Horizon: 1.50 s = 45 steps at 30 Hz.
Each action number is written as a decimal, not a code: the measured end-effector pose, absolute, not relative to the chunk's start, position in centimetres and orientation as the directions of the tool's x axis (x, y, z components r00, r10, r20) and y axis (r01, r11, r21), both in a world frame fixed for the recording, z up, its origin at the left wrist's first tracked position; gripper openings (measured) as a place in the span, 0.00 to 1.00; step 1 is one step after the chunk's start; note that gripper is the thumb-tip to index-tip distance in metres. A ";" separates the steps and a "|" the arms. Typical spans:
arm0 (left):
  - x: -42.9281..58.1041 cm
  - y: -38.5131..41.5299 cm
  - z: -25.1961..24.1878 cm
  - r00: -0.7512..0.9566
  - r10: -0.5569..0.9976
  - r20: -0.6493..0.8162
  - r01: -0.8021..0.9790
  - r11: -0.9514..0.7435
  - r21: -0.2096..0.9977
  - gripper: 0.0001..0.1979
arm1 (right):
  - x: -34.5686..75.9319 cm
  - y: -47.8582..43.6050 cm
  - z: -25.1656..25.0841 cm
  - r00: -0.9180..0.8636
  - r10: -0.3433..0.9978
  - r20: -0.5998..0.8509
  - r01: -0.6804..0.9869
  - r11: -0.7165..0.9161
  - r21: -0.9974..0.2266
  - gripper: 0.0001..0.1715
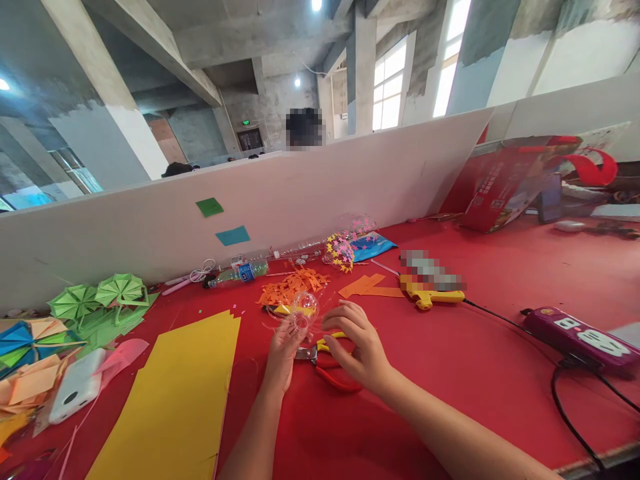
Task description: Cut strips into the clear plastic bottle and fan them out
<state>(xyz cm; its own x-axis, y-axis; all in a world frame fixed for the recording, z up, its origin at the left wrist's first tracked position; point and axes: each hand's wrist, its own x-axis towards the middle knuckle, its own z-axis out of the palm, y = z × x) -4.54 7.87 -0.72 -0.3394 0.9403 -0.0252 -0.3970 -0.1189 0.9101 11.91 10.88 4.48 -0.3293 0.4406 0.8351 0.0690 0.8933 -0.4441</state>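
My left hand pinches a clear plastic piece, which looks like a rounded bottle end with thin strips spreading from it. Just to its right, my right hand hovers with curved fingers apart and nothing between them. Under the hands lies a pair of scissors or pliers with red and yellow handles, partly covered by my right hand. Behind the plastic piece is a heap of orange paper scraps. A yellow-and-black tool, perhaps a cutter, shows partly behind it.
Yellow paper sheets lie at left, beside green paper umbrellas and a white device. A yellow glue gun is corded toward a purple box at right. A bottle lies along the white partition.
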 end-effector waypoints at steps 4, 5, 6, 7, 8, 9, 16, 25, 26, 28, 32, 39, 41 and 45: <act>-4.4 7.7 -0.6 -0.298 0.953 -0.052 -0.422 -0.082 0.903 0.21 | 12.1 11.2 4.4 -0.309 0.458 0.834 0.071 0.885 -0.460 0.09; -4.3 7.6 -0.6 -0.292 0.955 -0.059 -0.423 -0.073 0.903 0.21 | 12.1 11.3 4.3 -0.308 0.468 0.829 0.078 0.880 -0.468 0.09; -4.2 7.6 -0.5 -0.286 0.956 -0.063 -0.424 -0.068 0.903 0.20 | 12.1 11.4 4.3 -0.308 0.476 0.824 0.089 0.876 -0.474 0.09; -4.2 7.6 -0.5 -0.282 0.957 -0.066 -0.422 -0.062 0.905 0.20 | 12.1 11.5 4.2 -0.307 0.483 0.820 0.100 0.873 -0.477 0.09; -4.2 7.6 -0.5 -0.277 0.958 -0.069 -0.420 -0.056 0.906 0.19 | 12.1 11.6 4.2 -0.306 0.489 0.817 0.113 0.871 -0.479 0.09; -4.2 7.6 -0.5 -0.271 0.960 -0.071 -0.417 -0.050 0.908 0.18 | 12.1 11.6 4.2 -0.306 0.491 0.816 0.123 0.870 -0.478 0.09; -4.0 7.6 -0.4 -0.266 0.961 -0.070 -0.408 -0.047 0.912 0.18 | 11.9 11.2 4.3 -0.341 0.433 0.835 0.167 0.902 -0.399 0.07; -3.5 7.4 0.1 -0.246 0.965 -0.086 -0.427 -0.029 0.904 0.21 | 11.3 10.8 3.3 -0.418 0.407 0.812 0.249 0.911 -0.329 0.08; -3.5 7.4 0.1 -0.241 0.967 -0.084 -0.430 -0.028 0.903 0.22 | 11.2 10.8 3.2 -0.430 0.399 0.810 0.242 0.915 -0.323 0.05; -3.4 7.4 0.1 -0.240 0.967 -0.079 -0.431 -0.033 0.902 0.22 | 11.1 10.7 3.1 -0.446 0.385 0.808 0.232 0.922 -0.311 0.04; -3.6 7.4 -0.1 -0.268 0.960 -0.087 -0.431 -0.038 0.902 0.25 | 11.1 10.3 3.3 -0.486 0.377 0.788 0.216 0.926 -0.310 0.04; -4.0 7.8 -1.3 -0.271 0.956 -0.107 -0.462 -0.031 0.887 0.27 | 10.8 10.7 2.6 -0.477 0.429 0.767 0.286 0.901 -0.326 0.04; -3.8 7.8 -1.3 -0.257 0.960 -0.108 -0.476 -0.028 0.879 0.28 | 10.7 11.1 2.1 -0.459 0.433 0.776 0.328 0.894 -0.305 0.06; -3.4 7.6 -0.7 -0.214 0.971 -0.107 -0.484 -0.010 0.875 0.27 | 10.7 11.6 1.6 -0.466 0.426 0.775 0.359 0.892 -0.275 0.06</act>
